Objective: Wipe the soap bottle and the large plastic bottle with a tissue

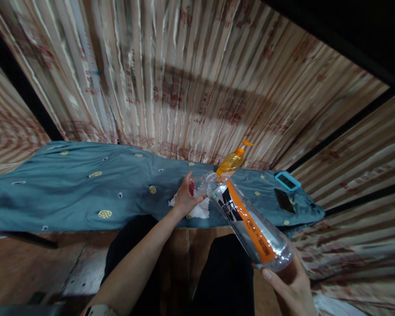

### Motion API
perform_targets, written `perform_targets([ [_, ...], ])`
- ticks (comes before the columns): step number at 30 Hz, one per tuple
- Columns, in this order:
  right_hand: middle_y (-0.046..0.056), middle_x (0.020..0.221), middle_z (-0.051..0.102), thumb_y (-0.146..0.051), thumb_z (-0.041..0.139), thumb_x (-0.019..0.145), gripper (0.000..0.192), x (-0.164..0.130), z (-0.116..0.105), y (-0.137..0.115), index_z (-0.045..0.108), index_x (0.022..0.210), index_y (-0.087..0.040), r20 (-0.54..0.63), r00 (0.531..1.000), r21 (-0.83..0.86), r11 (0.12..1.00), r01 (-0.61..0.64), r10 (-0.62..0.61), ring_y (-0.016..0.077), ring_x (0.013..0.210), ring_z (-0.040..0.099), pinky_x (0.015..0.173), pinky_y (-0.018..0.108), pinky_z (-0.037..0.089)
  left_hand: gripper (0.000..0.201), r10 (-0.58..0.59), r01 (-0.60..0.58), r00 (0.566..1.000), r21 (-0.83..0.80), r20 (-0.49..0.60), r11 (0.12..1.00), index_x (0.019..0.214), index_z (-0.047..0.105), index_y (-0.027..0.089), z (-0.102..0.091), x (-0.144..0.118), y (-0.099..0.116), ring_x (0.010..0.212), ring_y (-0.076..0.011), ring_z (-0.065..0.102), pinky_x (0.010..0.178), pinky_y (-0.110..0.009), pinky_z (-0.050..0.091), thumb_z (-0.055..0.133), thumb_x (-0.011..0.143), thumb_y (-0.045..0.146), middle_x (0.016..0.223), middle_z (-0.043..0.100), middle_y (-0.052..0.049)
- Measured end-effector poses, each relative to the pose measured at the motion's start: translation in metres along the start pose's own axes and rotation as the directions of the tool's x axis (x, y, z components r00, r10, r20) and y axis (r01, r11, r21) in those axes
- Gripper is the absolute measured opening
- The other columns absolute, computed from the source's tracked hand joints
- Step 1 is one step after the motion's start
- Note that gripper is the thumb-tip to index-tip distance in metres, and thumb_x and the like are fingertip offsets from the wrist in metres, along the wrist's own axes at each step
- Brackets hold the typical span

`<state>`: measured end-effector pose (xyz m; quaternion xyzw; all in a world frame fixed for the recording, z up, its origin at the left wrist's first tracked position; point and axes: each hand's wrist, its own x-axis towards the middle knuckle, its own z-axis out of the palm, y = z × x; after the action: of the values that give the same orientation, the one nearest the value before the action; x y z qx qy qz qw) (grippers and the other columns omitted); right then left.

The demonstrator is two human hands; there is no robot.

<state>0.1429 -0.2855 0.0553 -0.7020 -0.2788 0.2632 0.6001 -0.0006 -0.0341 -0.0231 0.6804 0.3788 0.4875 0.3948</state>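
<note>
I see the clear plastic bottle (pixel 250 224) held low at centre right, above my lap and the near edge of the bed. Its long axis runs diagonally: the base sits near and to the right, the open neck points far and left, tipped toward the bedding. An orange strip and dark lettering run along its length.

My right hand (pixel 291 285) cups the base from below, fingers curled around it, thumb pressed on the near side. My left hand (pixel 186 195) is at the neck, fingers closed round a small glass (pixel 200 186) held right against the mouth of the bottle.

Just under that hand lies a white tissue (pixel 197 210) on the blue-grey bedspread (pixel 85 188). Beyond the neck stands an orange pump bottle (pixel 232 161), leaning. To the right on the cover lie a dark phone (pixel 284 200) and a blue-framed device (pixel 287 180). A striped curtain (pixel 191 74) closes off the far side.
</note>
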Motion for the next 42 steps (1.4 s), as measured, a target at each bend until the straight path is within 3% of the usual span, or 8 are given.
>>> perform_targets([
  [4,0.011,0.135,0.058,-0.053,0.086,0.054,0.097,0.004,-0.003,0.004,0.043,0.136,-0.023,-0.013,1.0,-0.031,1.0,0.004,-0.004,0.0328,0.127,0.05,0.101,0.037,0.042,0.093,0.028,-0.028,1.0,0.012,-0.001,1.0,0.14,0.032,0.02,0.001,0.002,-0.004,0.107,-0.0258,0.062,0.102,-0.047,0.045,0.079,0.059,0.022,0.115,0.063,-0.008],
  [8,0.007,0.122,0.067,-0.046,0.087,0.054,0.084,0.009,-0.006,0.01,0.053,0.127,-0.024,-0.012,0.993,-0.021,0.993,0.115,-0.115,0.0281,0.11,0.063,0.086,0.03,0.052,0.094,0.027,-0.027,1.0,0.011,0.002,1.0,0.14,0.033,0.02,0.001,0.003,-0.006,0.107,-0.0256,0.062,0.102,-0.047,0.044,0.08,0.058,0.023,0.115,0.063,-0.008],
  [12,0.009,0.129,0.063,-0.044,0.087,0.056,0.086,0.009,-0.008,0.01,0.048,0.132,-0.024,0.016,0.997,0.004,0.998,0.069,-0.069,0.0293,0.112,0.063,0.088,0.032,0.053,0.094,0.018,-0.018,1.0,0.014,0.001,1.0,0.138,0.035,0.019,0.0,0.004,-0.007,0.106,-0.026,0.062,0.102,-0.047,0.045,0.08,0.056,0.022,0.114,0.062,-0.008],
  [19,0.011,0.15,0.043,-0.049,0.084,0.059,0.097,0.006,-0.003,0.004,0.039,0.141,-0.024,0.019,0.998,-0.021,0.998,0.059,-0.058,0.0341,0.139,0.038,0.115,0.042,0.027,0.095,0.028,-0.028,1.0,0.019,0.003,0.999,0.139,0.033,0.02,0.0,0.004,-0.008,0.105,-0.0254,0.061,0.101,-0.048,0.045,0.08,0.056,0.021,0.112,0.062,-0.007],
  [23,0.009,0.145,0.05,-0.048,0.084,0.059,0.094,0.007,-0.004,0.007,0.041,0.139,-0.023,0.007,0.999,-0.013,0.998,0.053,-0.053,0.0309,0.134,0.045,0.109,0.034,0.037,0.094,0.041,-0.04,0.999,0.017,-0.01,0.999,0.138,0.034,0.022,0.0,0.004,-0.009,0.105,-0.0248,0.062,0.101,-0.047,0.045,0.081,0.056,0.022,0.112,0.062,-0.006],
  [29,0.005,0.118,0.066,-0.045,0.088,0.055,0.083,0.006,-0.003,0.008,0.051,0.127,-0.025,-0.04,0.998,0.062,0.997,0.047,-0.045,0.0198,0.093,0.068,0.074,0.022,0.057,0.096,0.033,-0.033,0.999,0.013,-0.001,0.999,0.139,0.034,0.023,-0.001,0.004,-0.009,0.105,-0.0249,0.061,0.101,-0.047,0.045,0.081,0.055,0.02,0.111,0.061,-0.005],
  [35,0.008,0.106,0.073,-0.039,0.09,0.051,0.086,0.011,-0.009,0.011,0.05,0.124,-0.022,-0.007,0.999,0.034,0.998,0.048,-0.047,0.0239,0.084,0.072,0.071,0.027,0.06,0.095,0.028,-0.028,1.0,0.009,0.003,1.0,0.138,0.034,0.021,0.0,0.004,-0.009,0.104,-0.0247,0.061,0.101,-0.048,0.045,0.081,0.055,0.021,0.11,0.062,-0.006],
  [42,0.009,0.12,0.065,-0.043,0.088,0.053,0.091,0.008,-0.006,0.013,0.048,0.132,-0.021,-0.055,0.998,0.021,0.999,0.033,-0.032,0.0262,0.1,0.066,0.079,0.028,0.055,0.094,0.027,-0.027,1.0,0.008,-0.005,1.0,0.137,0.035,0.023,0.0,0.005,-0.008,0.105,-0.0252,0.062,0.102,-0.048,0.045,0.082,0.055,0.021,0.111,0.062,-0.005],
])
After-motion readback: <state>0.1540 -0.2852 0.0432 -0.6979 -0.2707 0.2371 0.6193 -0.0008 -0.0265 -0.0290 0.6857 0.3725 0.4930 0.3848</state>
